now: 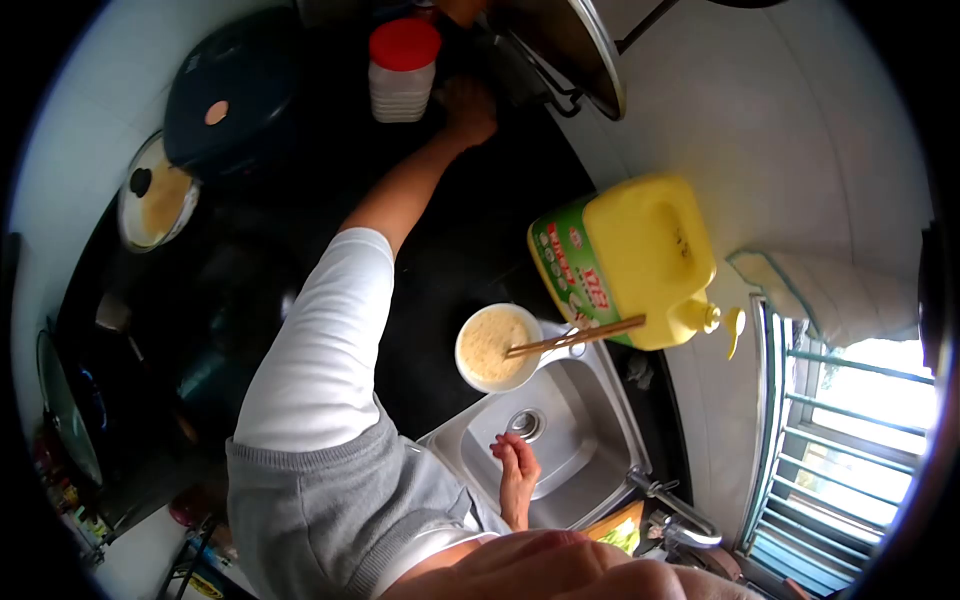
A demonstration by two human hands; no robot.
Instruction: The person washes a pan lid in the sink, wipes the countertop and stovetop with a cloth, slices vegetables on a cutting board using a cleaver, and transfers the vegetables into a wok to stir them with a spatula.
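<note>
My left hand reaches far across the dark counter, right beside a clear ribbed jar with a red lid. Its fingers are lost in shadow, so I cannot make out their grip or whether they touch the jar. Over the steel sink, my right hand hangs with loosely bent fingers and nothing in it. A white bowl of pale yellow, frothy liquid stands at the sink's edge, between my two hands. Wooden chopsticks rest in it, their ends sticking out past the rim.
A large yellow jug with a pump stands by the wall behind the bowl. A dark appliance and a glass-lidded dish are at the far left. The faucet rises at the sink's right. A pan lid leans at the top.
</note>
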